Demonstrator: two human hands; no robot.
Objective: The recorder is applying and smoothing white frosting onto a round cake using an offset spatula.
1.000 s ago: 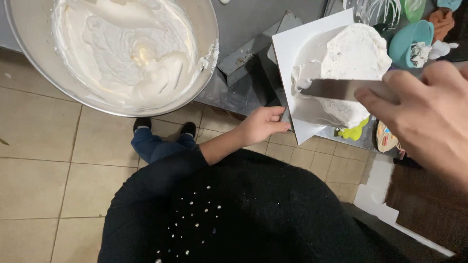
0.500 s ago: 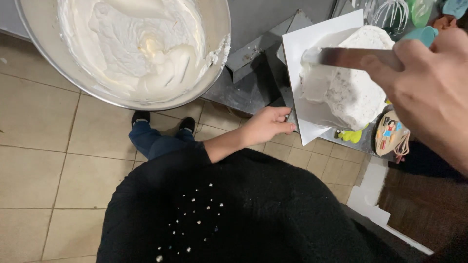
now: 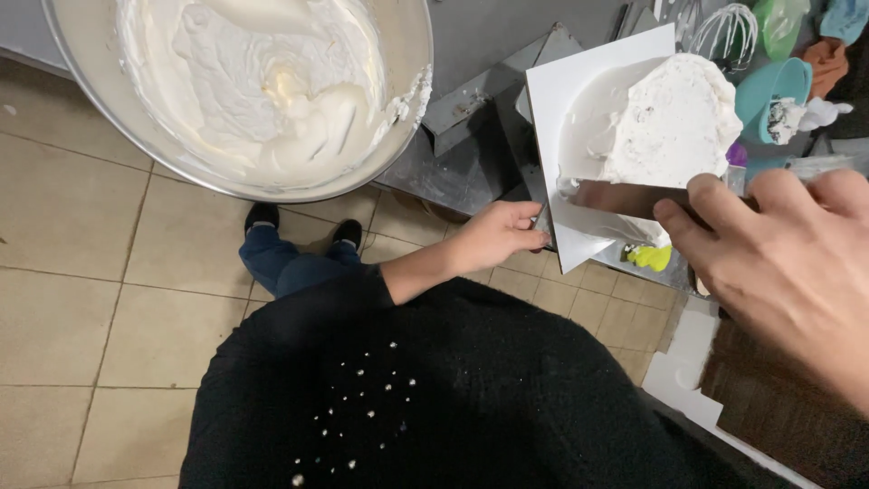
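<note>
right hand (image 3: 787, 272): closed in a pinch on a metal scraper (image 3: 625, 197), whose blade is laid against the near side of the cake (image 3: 670, 122).
left hand (image 3: 498, 234): fingers curled around the near corner of the white board (image 3: 570, 100), thumb on top.
cake: coated in white cream, seated on the white board above the grey worktop (image 3: 471, 154).
bowl (image 3: 412, 54): large, metal, filled with whipped white cream, seen to the left of the board.
behind the cake: a wire whisk (image 3: 729, 32) and a teal cup (image 3: 769, 86) are seen.
below: tiled floor (image 3: 81, 299), black sweater (image 3: 434, 389).
</note>
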